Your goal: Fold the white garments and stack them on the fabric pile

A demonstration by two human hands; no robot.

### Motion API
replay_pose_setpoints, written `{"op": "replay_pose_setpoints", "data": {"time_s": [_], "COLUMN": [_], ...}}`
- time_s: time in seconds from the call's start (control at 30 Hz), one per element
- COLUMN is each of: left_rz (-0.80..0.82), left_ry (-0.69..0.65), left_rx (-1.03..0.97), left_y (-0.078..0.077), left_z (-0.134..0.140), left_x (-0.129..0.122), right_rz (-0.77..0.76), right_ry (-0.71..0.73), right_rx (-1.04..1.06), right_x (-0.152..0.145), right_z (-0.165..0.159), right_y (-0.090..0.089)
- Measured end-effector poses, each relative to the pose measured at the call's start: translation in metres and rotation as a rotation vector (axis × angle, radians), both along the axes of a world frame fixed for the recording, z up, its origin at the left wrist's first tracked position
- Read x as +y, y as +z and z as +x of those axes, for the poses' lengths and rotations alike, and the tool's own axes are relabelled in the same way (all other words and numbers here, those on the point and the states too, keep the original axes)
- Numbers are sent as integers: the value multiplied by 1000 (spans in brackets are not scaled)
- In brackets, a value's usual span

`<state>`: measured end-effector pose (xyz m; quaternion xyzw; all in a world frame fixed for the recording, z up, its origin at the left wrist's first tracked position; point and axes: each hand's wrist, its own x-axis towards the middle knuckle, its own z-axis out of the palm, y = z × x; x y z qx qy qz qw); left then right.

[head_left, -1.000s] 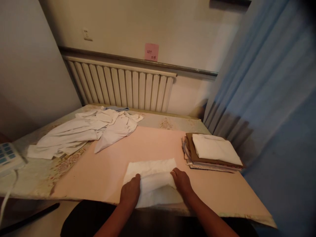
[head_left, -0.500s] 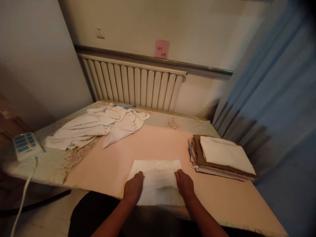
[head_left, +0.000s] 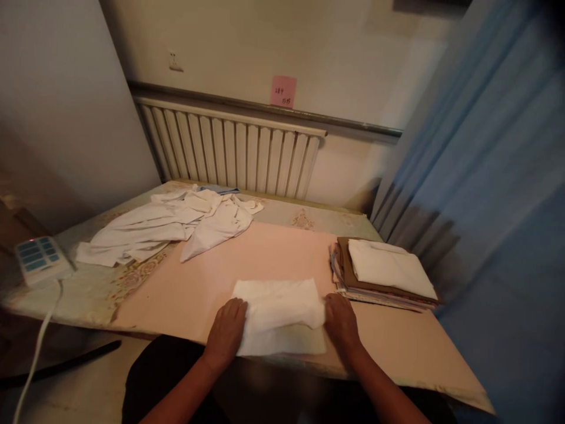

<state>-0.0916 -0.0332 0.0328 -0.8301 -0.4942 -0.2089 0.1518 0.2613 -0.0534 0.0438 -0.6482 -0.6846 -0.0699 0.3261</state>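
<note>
A white cloth (head_left: 278,306) lies near the front edge of the pink-topped table, with its near layer partly folded over toward the far side. My left hand (head_left: 227,330) is closed on the cloth's left edge. On the right, my right hand (head_left: 342,321) grips the other end of the raised fold, its fingers curled round the fabric. The fold bulges between the two hands, and a flat lower layer shows beneath it toward me.
To the right lies a stack of folded fabrics (head_left: 388,271), a white one on top. Crumpled white cloths (head_left: 176,221) spread at the back left. A white power strip (head_left: 42,262) with a cord rests at the left corner. A blue curtain (head_left: 477,194) hangs at right.
Both hands have drawn the cloth's near layer up into a fold. My right hand has shifted slightly right. The whole view has moved a little.
</note>
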Motion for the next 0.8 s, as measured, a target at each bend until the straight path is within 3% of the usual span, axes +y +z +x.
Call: {"op": "replay_pose_setpoints", "data": {"time_s": [0.07,0.17,0.3,0.4,0.53,0.8], "left_rz": [66,84,75,14,-69,-121], "left_ry": [-62,-217,-302,-267,-223,-164], "left_rx": [-49,-71,5,70,60,109], "left_y": [-8,-14,-22,-32,-41,-41], "left_z": [3,27,67,79,75,68], "left_x": [-6,-12,-10,-2,3,-1], "right_rz": [83,205,180,98,76,12], "right_ry": [22,181,380,367,341,267], "right_rx": [14,-59,-206,-246,-284,-247], "right_x": [-8,-20,-24,-16,-6,-4], "right_z": [-1,-18,-52,-66,-63,-52], "right_y": [3,-3,-17,-27,-41,-58]}}
